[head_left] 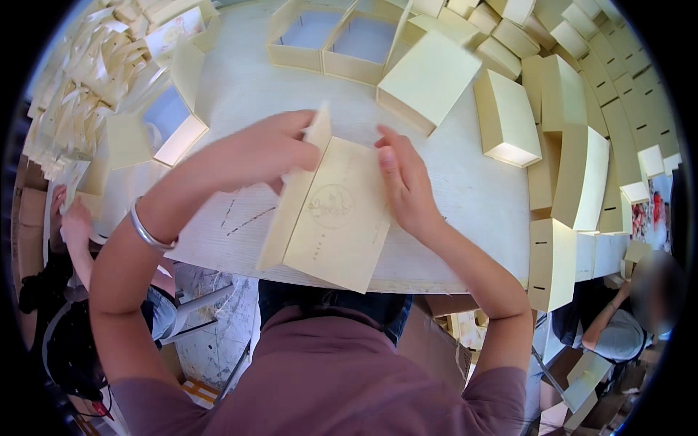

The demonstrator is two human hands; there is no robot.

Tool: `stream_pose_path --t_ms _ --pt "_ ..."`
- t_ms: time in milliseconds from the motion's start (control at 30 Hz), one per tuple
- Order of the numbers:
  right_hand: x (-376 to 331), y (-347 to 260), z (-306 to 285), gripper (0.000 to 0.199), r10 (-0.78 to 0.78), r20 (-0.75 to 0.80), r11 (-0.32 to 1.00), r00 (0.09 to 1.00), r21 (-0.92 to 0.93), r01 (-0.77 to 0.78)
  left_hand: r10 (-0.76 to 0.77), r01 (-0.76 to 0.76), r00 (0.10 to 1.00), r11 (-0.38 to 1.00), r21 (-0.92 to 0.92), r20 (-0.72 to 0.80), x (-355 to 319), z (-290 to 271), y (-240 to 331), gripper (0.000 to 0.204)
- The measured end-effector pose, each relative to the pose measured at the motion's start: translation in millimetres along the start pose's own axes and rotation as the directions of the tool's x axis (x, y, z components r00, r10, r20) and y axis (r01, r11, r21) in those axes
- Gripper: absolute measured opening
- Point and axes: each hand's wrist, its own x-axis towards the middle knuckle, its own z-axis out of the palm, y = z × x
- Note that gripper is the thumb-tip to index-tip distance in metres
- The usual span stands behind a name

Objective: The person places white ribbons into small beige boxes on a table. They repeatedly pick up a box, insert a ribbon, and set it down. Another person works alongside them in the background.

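A cream cardboard gift box (349,211) with a round line-drawn motif stands at the table's near edge, in front of my body. One long panel along its left side is raised. My left hand (283,149), a silver bangle on its wrist, grips the far end of that panel, its fingers partly blurred. Beside the box's right edge is my right hand (406,178), thumb and fingers slightly bent and apart, holding nothing. Whether its palm touches the box is hidden.
Open boxes with pale blue insides (356,38) stand at the far side; another box (169,123) is open at left. Closed boxes (429,80) are stacked along the right. Ribboned pieces (80,87) heap at far left. Other people sit at both sides; one person's hand (75,221) shows at left.
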Motion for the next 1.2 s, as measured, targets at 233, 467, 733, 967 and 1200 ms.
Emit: stream_pose_path --t_ms 233,467,733,967,1200 --pt "20 -27 24 0.028 -0.28 0.194 0.806 0.94 -0.484 0.34 -0.142 0.021 0.984 0.691 -0.723 -0.107 -23 16 -50 0.036" --pt "52 -40 -21 0.023 0.056 0.26 0.737 0.964 0.64 -0.215 -0.191 -0.124 0.938 0.596 -0.794 -0.29 -41 32 -72 0.031" --pt "-10 51 -79 0.028 0.086 0.228 0.981 0.97 -0.187 -0.043 -0.17 -0.202 0.929 0.508 -0.837 -0.327 -34 43 -81 0.027" --pt "23 -22 -49 0.024 -0.47 0.554 0.588 0.687 -0.383 0.712 -0.119 -0.187 0.946 0.557 -0.809 -0.301 -28 31 -67 0.033" --pt "35 -45 -4 0.009 -0.294 0.749 0.654 0.594 -0.296 0.696 0.102 -0.391 0.891 0.67 -0.631 -0.443 -23 34 -65 0.059"
